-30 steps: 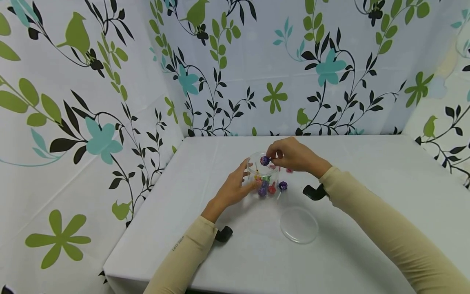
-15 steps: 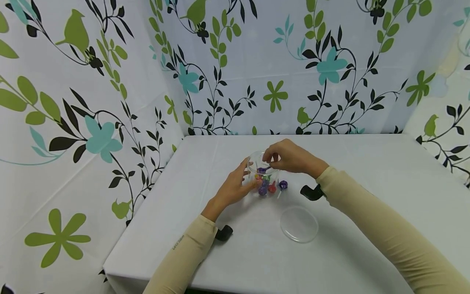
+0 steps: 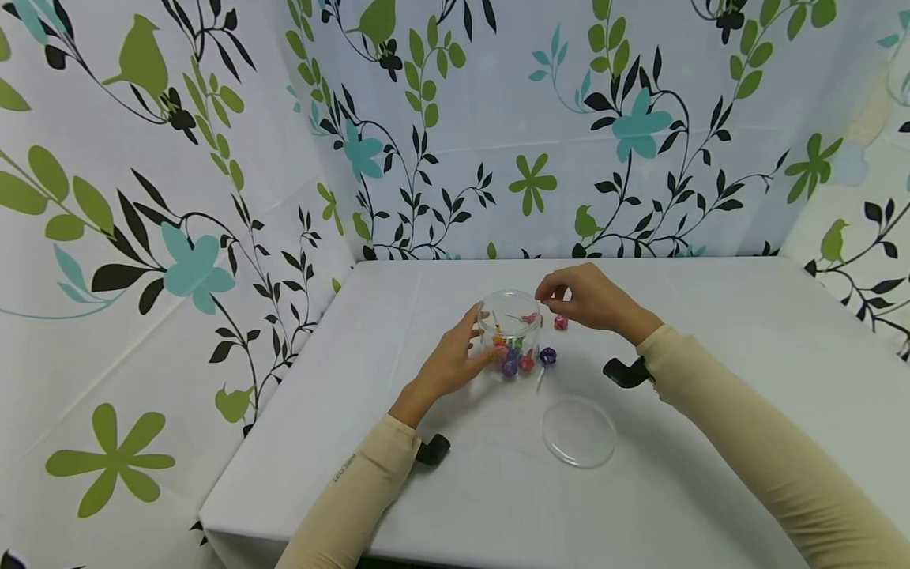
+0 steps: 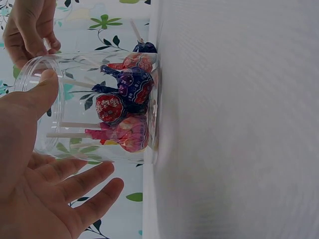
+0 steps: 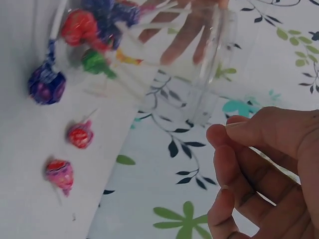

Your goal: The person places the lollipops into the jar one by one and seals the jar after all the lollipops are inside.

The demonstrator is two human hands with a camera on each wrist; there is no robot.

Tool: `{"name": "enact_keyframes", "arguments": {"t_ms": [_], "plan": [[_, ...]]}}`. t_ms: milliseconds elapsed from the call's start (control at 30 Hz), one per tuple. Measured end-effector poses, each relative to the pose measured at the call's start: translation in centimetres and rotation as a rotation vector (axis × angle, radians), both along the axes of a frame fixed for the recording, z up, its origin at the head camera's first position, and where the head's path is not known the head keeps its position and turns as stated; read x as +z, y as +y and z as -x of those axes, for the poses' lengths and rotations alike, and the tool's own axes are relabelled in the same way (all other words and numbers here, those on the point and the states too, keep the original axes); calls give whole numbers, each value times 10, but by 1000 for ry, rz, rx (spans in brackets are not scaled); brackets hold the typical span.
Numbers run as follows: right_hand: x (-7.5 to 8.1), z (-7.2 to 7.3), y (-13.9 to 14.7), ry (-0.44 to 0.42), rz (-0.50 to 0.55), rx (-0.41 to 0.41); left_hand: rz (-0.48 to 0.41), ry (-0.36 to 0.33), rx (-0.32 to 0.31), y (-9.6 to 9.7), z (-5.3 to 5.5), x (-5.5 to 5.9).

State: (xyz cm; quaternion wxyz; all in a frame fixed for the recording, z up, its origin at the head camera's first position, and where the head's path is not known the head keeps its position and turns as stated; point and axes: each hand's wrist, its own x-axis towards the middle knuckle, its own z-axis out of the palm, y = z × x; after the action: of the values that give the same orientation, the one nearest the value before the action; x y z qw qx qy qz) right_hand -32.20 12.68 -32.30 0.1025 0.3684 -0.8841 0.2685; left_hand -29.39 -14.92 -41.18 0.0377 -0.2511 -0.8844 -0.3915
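We have a clear jar (image 3: 513,335) standing upright on the white table (image 3: 711,356), nearer the far edge than the near one. To the jar's left the tabletop runs to a slanting side edge, well apart; to its right a wider stretch of cloth reaches the other side. Behind it, at the far edge, hangs a curtain (image 3: 441,142) printed with birds, leaves and flowers.

The jar is see-through and round, its mouth uncovered. Inside we see wrapped lollipops (image 4: 130,87) in purple, red, pink, green and yellow, heads at the bottom, several sticks slanting toward the mouth.

Our left hand (image 3: 455,359) grips the jar from its left, thumb on the near wall, fingers round the other side. Our right hand (image 3: 590,299) is just beside the rim on the jar's right; its fingers are bent, thumb tip meeting the index, and we see nothing between them.

A purple lollipop (image 3: 547,356) lies just right of the jar, stick pointing to our side. Also to the jar's right lie a red lollipop (image 5: 80,135) and a pink lollipop (image 5: 59,174), apart from each other. The clear lid (image 3: 579,432) lies flat, near right of the jar; the purple lollipop sits between the two.
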Motion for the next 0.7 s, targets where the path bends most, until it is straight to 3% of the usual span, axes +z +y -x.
{"name": "enact_keyframes", "arguments": {"t_ms": [333, 700], "plan": [[-30, 12, 20, -90, -3, -83, 12, -11, 13, 0, 1, -3], [-66, 11, 17, -211, -28, -71, 12, 2, 4, 0, 0, -1]]}}
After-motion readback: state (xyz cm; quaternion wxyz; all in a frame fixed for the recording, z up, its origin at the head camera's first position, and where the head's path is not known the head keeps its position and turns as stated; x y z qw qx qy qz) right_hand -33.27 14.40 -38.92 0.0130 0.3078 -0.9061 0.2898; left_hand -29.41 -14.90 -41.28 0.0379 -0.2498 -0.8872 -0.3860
